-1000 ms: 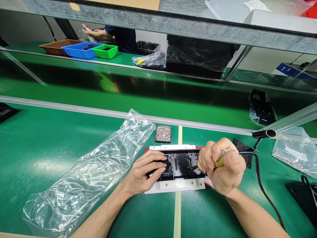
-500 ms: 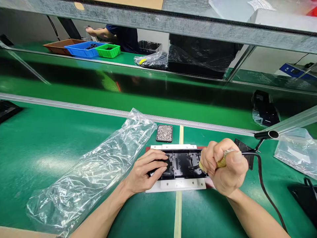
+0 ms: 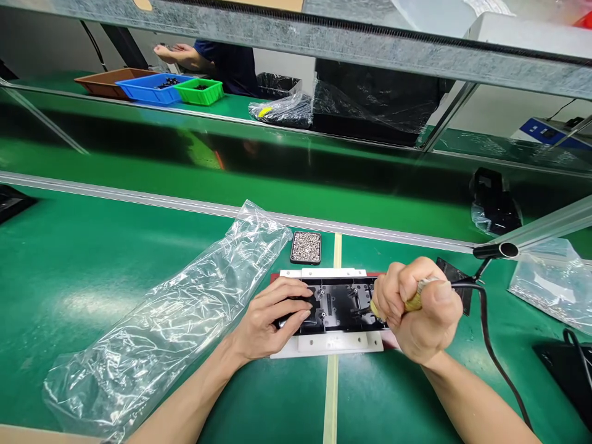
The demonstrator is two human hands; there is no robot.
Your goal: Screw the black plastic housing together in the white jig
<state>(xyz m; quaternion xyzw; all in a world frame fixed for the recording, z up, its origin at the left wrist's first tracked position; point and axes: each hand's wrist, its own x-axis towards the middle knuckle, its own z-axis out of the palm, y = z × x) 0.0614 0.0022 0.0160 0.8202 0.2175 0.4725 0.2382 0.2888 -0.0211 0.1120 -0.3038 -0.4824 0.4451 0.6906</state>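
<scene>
A black plastic panel (image 3: pixel 340 306) with small posts lies in a white fixture (image 3: pixel 340 342) on the green table. My left hand (image 3: pixel 272 317) rests on the panel's left end, its fingers slightly apart and curved over the surface; whether a small part is under the fingertips is hidden. My right hand (image 3: pixel 419 308) is wrapped round a yellow-handled corded tool (image 3: pixel 413 302), whose dark tip reaches the right part of the panel. Behind the fixture sits a small square tray of screws (image 3: pixel 306 248).
A clear plastic bag (image 3: pixel 185 320) stretches across the left of the table. At the right are a dark cable (image 3: pixel 488 333), a metal tube (image 3: pixel 497 250) and a bag of small parts (image 3: pixel 552 287). Beyond the rail, a person's hands (image 3: pixel 173 53) show near bins (image 3: pixel 150 87).
The view has shifted slightly. Both my hands keep nearly the same places on the panel and the tool. Across the bench, the other person's hands have moved a little.
</scene>
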